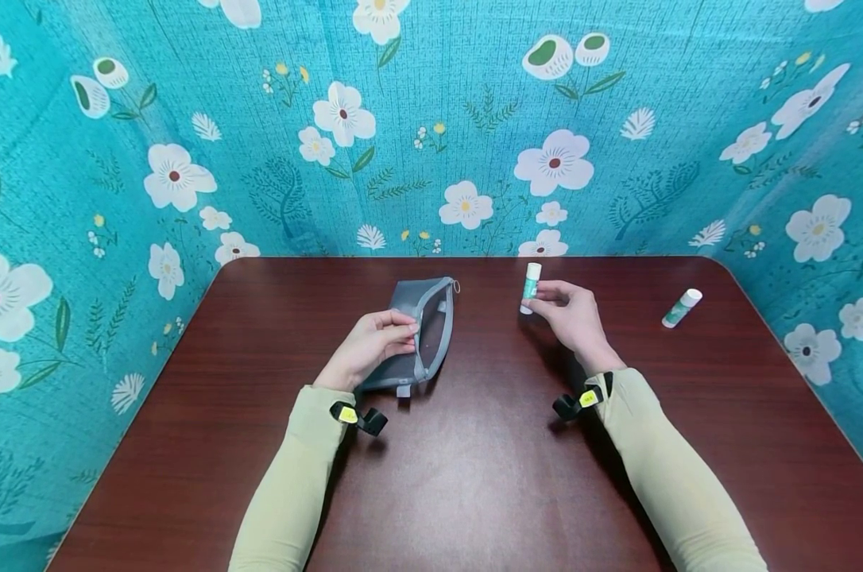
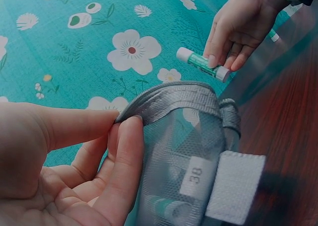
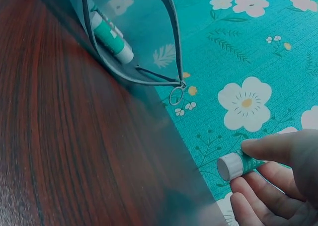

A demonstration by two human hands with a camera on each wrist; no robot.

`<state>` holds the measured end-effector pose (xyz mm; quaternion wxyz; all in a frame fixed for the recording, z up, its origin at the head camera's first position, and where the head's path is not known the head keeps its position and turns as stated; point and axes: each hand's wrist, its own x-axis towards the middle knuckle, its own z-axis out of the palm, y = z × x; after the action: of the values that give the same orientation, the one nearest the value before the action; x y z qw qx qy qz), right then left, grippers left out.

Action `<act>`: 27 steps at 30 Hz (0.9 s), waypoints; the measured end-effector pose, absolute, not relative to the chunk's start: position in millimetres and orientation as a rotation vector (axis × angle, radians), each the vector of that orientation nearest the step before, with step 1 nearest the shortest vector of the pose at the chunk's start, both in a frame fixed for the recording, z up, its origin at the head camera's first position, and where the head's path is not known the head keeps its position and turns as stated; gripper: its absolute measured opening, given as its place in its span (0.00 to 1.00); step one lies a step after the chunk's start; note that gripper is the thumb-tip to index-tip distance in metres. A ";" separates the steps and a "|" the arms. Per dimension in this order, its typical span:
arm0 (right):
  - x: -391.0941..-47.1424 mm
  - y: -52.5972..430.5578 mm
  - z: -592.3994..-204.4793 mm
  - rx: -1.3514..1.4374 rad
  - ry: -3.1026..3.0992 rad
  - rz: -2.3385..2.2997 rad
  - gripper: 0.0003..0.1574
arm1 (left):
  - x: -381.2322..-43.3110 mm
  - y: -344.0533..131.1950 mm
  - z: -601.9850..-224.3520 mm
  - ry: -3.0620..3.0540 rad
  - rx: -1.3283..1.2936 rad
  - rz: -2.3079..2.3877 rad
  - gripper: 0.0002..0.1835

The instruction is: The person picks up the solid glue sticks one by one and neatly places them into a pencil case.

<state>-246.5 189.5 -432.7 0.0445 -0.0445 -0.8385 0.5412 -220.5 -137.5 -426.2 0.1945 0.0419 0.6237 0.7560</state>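
My left hand [image 1: 374, 342] pinches the zippered edge of a grey mesh zipper pouch [image 1: 439, 326], whose mouth gapes toward the right. Through that mouth, the right wrist view shows a green-and-white glue stick [image 3: 112, 37] lying inside. To the right of the pouch, my right hand [image 1: 570, 314] holds another glue stick [image 1: 532, 286] between thumb and fingers, white cap upward and slightly tilted. In the left wrist view this held glue stick [image 2: 202, 64] appears beyond the pouch rim. Whether its base touches the table, I cannot tell.
A further glue stick [image 1: 682, 308] is on the table's right side. The dark red wooden table [image 1: 474, 477] ends at the back against a teal flowered cloth [image 1: 403, 199]. A ring-shaped zipper pull [image 3: 177, 94] hangs at the pouch's corner.
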 end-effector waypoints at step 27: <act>-238.6 169.9 -418.6 0.004 -2.505 1.696 0.26 | -220.2 -138.6 -426.5 1.748 0.122 2.110 0.12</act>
<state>-238.6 169.9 -418.6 0.0581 0.0014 -0.8267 0.5597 -220.2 -138.6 -426.5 0.1981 0.0435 0.6246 0.7541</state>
